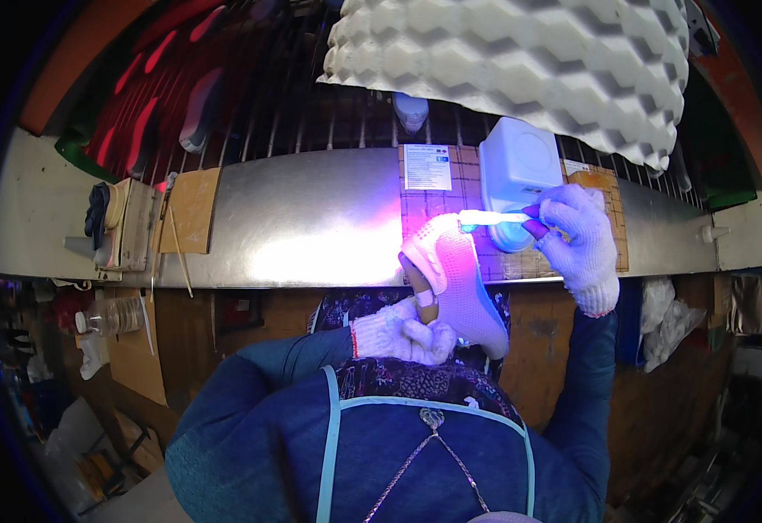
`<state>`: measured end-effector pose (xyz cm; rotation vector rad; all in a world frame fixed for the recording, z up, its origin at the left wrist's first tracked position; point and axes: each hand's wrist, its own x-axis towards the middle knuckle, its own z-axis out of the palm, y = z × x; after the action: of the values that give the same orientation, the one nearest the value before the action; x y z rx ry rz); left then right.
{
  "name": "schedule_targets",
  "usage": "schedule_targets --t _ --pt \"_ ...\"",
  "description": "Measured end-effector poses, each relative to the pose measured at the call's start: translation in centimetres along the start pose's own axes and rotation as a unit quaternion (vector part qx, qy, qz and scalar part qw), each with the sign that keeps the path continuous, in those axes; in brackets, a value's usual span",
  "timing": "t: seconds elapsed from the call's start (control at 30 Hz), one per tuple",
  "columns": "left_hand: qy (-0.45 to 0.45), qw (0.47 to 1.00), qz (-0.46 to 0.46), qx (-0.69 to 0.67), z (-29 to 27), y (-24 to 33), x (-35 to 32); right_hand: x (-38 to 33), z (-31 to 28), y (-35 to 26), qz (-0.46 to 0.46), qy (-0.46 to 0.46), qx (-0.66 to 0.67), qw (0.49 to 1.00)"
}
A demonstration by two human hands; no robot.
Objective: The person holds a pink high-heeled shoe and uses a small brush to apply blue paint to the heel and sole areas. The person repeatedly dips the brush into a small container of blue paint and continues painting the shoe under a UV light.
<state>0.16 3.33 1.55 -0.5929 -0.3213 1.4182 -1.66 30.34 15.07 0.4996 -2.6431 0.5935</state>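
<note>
My left hand, in a white knit glove with bare fingertips, is closed on the lower left side of a pale knit shoe upper, near a brown part showing in its opening. The upper stands tilted over the bench's front edge, lit pink and blue. My right hand, gloved the same way, pinches the handle of a white brush. The brush's head is at the top end of the upper and seems to touch it. Behind the brush stands a whitish plastic container with a rounded base.
A metal bench runs across, with a grid-marked board and printed label. Beyond lie conveyor rods with shoe soles, red-lit at left, under a white bumpy sheet. A cardboard piece and stick lie left; a plastic bottle sits lower left.
</note>
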Motion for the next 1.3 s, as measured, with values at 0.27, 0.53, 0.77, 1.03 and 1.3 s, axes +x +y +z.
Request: schedule_targets --t 0.27,0.53,0.77,1.03,1.3 --pt "0.025 0.999 0.009 -0.029 -0.2 0.1 -0.2 0.2 -0.3 -1.8 0.012 0.015 -0.059 0.998" --pt "0.006 1.0 0.018 -0.024 -1.0 0.3 0.2 -4.2 3.7 -0.6 0.163 0.019 0.124 0.979" --pt "-0.013 0.997 -0.033 -0.061 -1.8 0.7 0.4 -7.9 7.7 -0.7 0.236 0.053 0.297 0.924" --pt "0.008 0.993 -0.064 -0.101 -1.8 0.8 0.4 -9.4 9.0 -1.2 0.263 0.074 0.335 0.902" --pt "-0.026 0.991 -0.072 -0.111 -1.4 0.3 0.6 -10.9 8.5 -0.7 0.219 0.067 0.259 0.938"
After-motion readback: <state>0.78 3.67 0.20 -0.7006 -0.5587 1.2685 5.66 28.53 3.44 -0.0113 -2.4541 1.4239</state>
